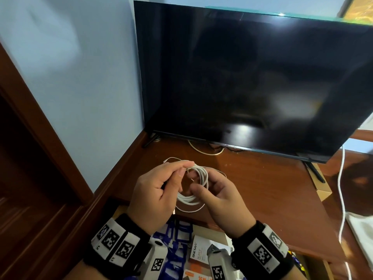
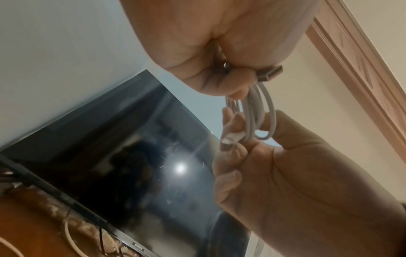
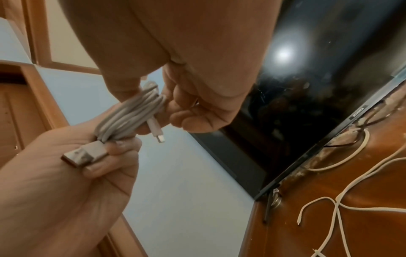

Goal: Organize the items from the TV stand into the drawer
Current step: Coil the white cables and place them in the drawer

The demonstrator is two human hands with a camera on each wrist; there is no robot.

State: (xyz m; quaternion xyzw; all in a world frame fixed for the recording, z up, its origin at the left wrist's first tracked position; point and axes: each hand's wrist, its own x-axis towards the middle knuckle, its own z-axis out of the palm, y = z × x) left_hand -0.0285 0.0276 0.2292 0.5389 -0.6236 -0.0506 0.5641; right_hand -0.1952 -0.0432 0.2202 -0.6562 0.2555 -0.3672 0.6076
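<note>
White coiled cable light, limp, springy; left hand and right hand both pinch bundle; hold across loops, plugs tucked

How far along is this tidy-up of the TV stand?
Partway, it seems. The open drawer below the hands already holds boxes, though whether they came from the stand is unclear. In hand: the left hand and right hand grip a coiled white cable, not yet in the drawer. Left: another loose white cable lies on the stand before the TV.
</note>
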